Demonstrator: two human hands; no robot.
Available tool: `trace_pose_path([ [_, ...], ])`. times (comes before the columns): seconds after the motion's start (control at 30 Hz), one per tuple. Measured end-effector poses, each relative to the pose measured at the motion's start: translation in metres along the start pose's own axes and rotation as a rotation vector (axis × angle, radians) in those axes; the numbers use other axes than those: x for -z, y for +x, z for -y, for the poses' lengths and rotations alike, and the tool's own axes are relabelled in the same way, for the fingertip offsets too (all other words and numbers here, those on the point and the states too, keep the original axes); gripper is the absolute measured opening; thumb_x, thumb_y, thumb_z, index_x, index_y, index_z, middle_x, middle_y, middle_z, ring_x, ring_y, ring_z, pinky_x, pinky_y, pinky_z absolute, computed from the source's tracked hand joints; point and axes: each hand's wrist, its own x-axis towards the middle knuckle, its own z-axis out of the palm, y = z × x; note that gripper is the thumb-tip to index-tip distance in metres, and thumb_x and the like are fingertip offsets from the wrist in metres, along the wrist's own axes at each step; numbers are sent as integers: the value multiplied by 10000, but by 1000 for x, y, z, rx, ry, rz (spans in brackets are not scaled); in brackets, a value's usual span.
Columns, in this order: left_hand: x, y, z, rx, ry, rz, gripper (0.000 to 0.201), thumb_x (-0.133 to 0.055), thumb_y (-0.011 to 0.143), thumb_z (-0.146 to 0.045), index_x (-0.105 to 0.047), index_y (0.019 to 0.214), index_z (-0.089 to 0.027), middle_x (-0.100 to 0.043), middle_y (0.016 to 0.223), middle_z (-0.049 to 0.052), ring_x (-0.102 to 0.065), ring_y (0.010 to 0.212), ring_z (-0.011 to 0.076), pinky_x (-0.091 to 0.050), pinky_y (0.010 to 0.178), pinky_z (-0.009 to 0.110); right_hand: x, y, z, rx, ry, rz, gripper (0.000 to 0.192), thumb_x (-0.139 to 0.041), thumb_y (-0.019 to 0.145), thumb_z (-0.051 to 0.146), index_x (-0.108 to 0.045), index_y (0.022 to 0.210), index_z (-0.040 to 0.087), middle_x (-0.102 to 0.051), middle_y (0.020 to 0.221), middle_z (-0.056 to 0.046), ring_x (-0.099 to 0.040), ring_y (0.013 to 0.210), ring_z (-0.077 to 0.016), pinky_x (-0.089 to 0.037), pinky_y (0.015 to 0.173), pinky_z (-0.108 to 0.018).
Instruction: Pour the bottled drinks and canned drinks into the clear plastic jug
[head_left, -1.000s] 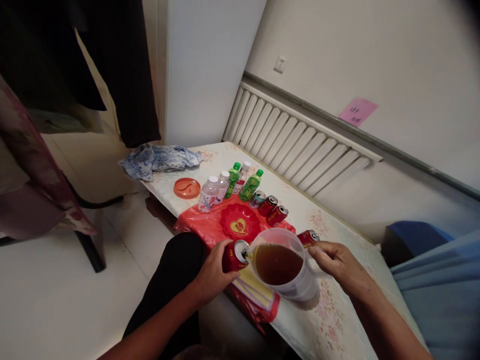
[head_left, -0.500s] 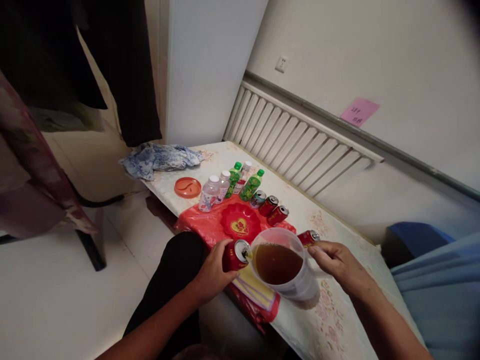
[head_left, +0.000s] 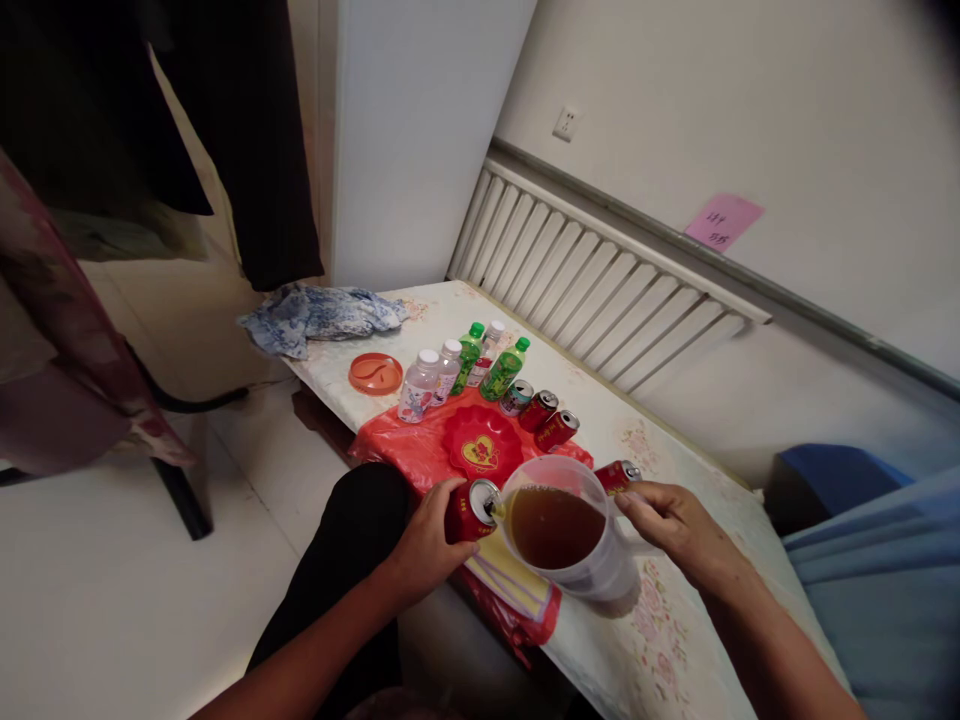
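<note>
Our table (head_left: 600,425) wears a floral cover, and across its near edge lies a red plastic sheet (head_left: 375,435), probably there to catch drips. Over that side we hold a clear jug (head_left: 602,577) of brown liquid (head_left: 559,528); its long axis runs from the base at lower right to the mouth at upper left, leaning its lip toward a red can (head_left: 463,514). Our right hand (head_left: 675,525) has its fingers closed around the jug's handle, partly hidden, seemingly to steady the tilt. A scalloped red dish (head_left: 456,422) lies flat just beyond, and the green bottles (head_left: 501,376) stand past it, out of the way, we judge. Our left hand (head_left: 427,550) curls around that red can, gripping it between thumb and fingers, presumably so it cannot shift. The can is left of the jug, its long axis nearly crosswise in view, top and opening facing right. A thin pale trickle (head_left: 498,510) sits between opening and lip; we cannot tell which way it runs.
</note>
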Motion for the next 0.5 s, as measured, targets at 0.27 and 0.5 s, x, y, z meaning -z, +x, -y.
trace_pose_path([
  [0.27, -2, 1, 3, 1, 13, -1, 679, -720, 609, -116, -516, 1250, -208, -587, 1302, 112, -539, 1235, 303, -394, 1085, 488, -1, 2, -1, 14, -5, 1, 479, -521, 817, 558, -323, 550, 213, -232, 585, 45, -250, 543, -101, -209, 493, -251],
  [0.5, -2, 2, 7, 0, 10, 5, 668, -732, 618, -130, -519, 1246, -210, -586, 1303, 112, -538, 1239, 312, -385, 1092, 493, -4, 4, -1, 21, -26, -18, 476, -539, 804, 537, -339, 524, 209, -241, 553, 45, -269, 523, -99, -224, 477, -247],
])
